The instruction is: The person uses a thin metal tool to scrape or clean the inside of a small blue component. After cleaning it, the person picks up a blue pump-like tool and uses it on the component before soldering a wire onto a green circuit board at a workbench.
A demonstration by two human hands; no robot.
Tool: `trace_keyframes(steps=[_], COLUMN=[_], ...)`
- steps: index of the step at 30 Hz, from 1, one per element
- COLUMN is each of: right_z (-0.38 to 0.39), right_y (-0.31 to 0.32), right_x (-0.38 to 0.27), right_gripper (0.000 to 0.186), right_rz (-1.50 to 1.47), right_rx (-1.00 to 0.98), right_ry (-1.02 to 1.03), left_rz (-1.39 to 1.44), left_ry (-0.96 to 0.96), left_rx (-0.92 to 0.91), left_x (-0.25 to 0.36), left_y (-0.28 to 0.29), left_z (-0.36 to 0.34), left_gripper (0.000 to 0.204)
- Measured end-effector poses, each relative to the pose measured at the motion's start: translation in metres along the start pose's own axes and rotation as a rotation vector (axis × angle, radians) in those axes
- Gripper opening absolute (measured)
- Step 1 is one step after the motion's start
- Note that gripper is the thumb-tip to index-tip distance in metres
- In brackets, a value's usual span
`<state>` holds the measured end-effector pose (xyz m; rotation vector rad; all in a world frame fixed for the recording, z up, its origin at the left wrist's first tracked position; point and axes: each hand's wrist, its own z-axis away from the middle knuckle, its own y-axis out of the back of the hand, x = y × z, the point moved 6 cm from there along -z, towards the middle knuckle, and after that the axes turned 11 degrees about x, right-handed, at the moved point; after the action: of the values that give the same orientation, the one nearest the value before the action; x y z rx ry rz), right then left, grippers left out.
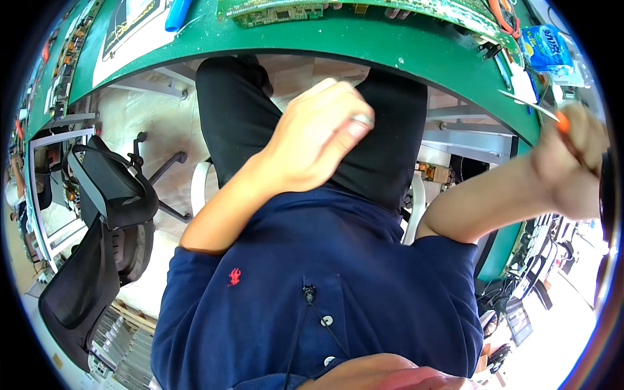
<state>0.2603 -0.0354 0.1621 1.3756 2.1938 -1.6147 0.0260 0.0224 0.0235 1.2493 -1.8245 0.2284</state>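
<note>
My left hand (322, 136) is curled closed above my lap, short of the bench's front edge. A small greyish bit (363, 119) shows between its thumb and fingers, too little to name. Out to the right, my right hand (572, 162) is closed around an orange-handled tool (563, 122) with a thin, pointed metal shaft. The shaft points left, over the right end of the green bench (214, 40). At the far edge of the view lies a green circuit board (403, 8), apart from both hands.
A blue packet (547, 49) and orange-handled pliers (506, 18) lie at the bench's right end. A blue cylindrical thing (177, 14) rests on paper at the upper left. An office chair (117, 195) stands left of me. Cables (500, 302) hang at the lower right.
</note>
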Motion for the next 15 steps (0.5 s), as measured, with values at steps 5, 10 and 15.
trace_keyframes(steps=[5,10,15], right_z=[-0.004,0.001,0.019], right_y=[0.03,0.061,0.087], right_x=[0.058,0.094,0.095], right_gripper=[0.045,0.047,0.046], right_rz=[0.332,0.362,0.186], right_rx=[0.044,0.079,0.197], right_ry=[0.094,0.132,0.129], left_rz=[-0.018,0.032,0.092], left_ry=[-0.102,0.013,0.072], left_rx=[0.154,0.14,0.156], left_x=[-0.003,-0.013,-0.017], left_y=[-0.02,-0.008,0.002], left_z=[-0.013,-0.004,0.001], left_gripper=[0.015,0.018,0.02])
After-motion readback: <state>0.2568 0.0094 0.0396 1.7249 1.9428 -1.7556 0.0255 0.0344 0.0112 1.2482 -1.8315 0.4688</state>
